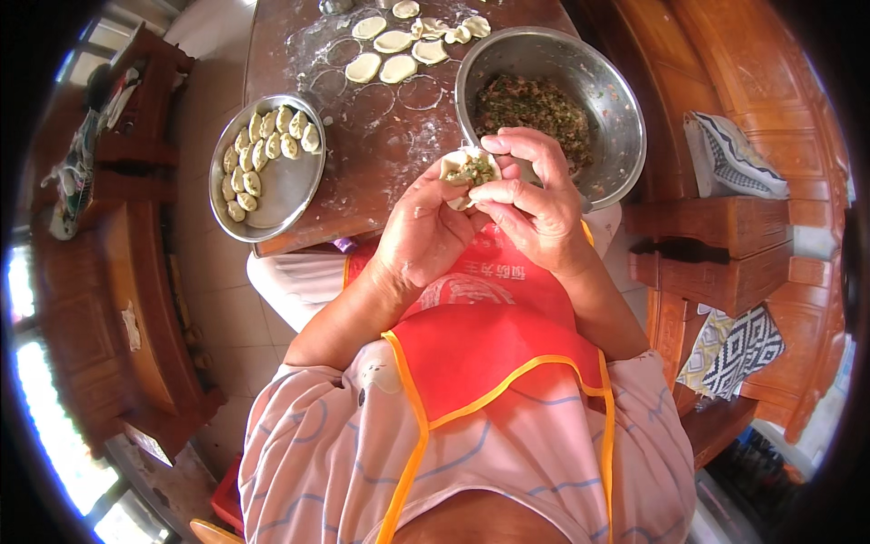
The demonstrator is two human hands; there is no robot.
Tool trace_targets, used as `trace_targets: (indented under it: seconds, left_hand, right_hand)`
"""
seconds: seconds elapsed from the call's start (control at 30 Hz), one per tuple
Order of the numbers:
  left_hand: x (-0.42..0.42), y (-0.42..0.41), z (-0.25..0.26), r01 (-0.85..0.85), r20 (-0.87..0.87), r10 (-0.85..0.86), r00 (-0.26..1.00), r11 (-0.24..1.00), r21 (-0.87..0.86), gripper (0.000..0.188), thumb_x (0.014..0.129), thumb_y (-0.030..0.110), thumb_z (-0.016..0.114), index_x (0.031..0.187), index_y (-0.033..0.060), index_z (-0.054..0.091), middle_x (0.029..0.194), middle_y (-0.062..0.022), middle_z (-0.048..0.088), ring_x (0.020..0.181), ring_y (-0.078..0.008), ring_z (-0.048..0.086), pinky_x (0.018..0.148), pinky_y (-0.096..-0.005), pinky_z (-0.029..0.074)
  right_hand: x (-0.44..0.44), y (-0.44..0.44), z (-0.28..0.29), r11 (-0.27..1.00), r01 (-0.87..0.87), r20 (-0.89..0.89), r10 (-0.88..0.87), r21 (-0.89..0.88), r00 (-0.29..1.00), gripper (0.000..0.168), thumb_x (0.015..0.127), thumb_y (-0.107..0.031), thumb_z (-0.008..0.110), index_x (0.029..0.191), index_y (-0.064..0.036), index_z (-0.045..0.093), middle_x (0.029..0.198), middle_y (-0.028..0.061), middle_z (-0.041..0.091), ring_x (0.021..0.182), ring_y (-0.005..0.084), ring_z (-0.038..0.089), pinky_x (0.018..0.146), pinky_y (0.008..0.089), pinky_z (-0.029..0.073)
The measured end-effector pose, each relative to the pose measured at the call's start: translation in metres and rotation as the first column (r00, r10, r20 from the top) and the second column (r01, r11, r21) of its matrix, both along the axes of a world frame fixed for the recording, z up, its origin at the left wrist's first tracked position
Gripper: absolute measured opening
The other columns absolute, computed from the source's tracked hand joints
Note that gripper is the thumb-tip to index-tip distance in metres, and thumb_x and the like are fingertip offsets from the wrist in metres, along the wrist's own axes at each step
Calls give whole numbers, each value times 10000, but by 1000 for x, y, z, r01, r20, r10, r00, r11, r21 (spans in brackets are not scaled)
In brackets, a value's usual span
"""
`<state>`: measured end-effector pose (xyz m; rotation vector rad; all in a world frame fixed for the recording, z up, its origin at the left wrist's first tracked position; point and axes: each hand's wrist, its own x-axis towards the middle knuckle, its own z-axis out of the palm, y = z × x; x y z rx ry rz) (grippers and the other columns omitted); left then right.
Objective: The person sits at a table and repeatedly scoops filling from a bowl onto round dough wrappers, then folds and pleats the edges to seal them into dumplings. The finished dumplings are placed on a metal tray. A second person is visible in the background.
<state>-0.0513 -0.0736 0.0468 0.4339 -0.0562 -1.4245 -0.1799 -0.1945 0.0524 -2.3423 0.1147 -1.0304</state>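
A round dough wrapper (454, 163) with minced filling (478, 170) on it is held between both my hands, above the table's near edge. My left hand (428, 221) cradles it from below and the left, its thumb against the filling. The fingers of my right hand (537, 204) pinch the wrapper's right and lower rim. Its edges are turned up, and the filling still shows in the middle. Just beyond my right hand stands a large steel bowl (615, 102) with a mass of chopped filling (530, 109) inside.
An oval steel tray (289, 194) with several folded dumplings (272, 145) overhangs the left edge of the floured wooden table (380, 136). Several flat dough rounds (393, 42) and crumpled dough scraps (452, 29) lie at the back. Wooden seating with cushions (737, 156) stands at the right.
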Motion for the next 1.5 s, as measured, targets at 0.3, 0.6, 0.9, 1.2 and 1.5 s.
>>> trace_targets:
  seconds: [0.3,0.6,0.9,1.2,1.5]
  left_hand:
    - [-2,5,-14,14,63,-20,998,995,95,353,953,-51,483,1298,3,538,1258,-140,635,1187,-248,628,1079,-437,502]
    - [-7,13,-10,-38,588,-5,809,997,61,442,924,-95,592,1342,41,544,1219,-50,637,1167,-145,603,1002,-310,495]
    - [-3,18,-17,-48,609,27,793,999,19,392,953,-30,648,1327,45,560,1193,-28,643,1104,-115,607,968,-282,500]
    - [1,20,-10,5,567,-55,822,996,90,417,940,-43,634,1343,18,547,1221,-64,651,1111,-139,624,974,-295,508]
    - [4,19,-10,12,555,-52,830,997,74,409,929,-48,632,1328,6,557,1194,-105,669,1118,-185,640,990,-329,514]
  right_hand:
    - [4,9,-12,894,-7,16,0,447,1000,173,806,66,727,940,-28,668,1239,147,574,1033,222,637,785,317,579]
    - [5,3,-14,947,-9,0,10,321,1000,139,851,40,694,973,-26,696,1266,148,559,1059,193,635,845,299,575]
    - [-1,5,-21,752,-184,30,213,633,976,248,865,-87,677,1094,-100,772,1427,166,518,1331,275,481,1097,432,381]
    - [-2,1,-7,444,-298,176,296,845,939,251,858,-133,699,1093,-145,786,1502,164,454,1418,285,381,1166,486,276]
    - [0,-6,-15,762,-296,-26,379,576,925,292,875,-179,689,1142,-84,764,1547,213,404,1434,293,371,1168,471,267]
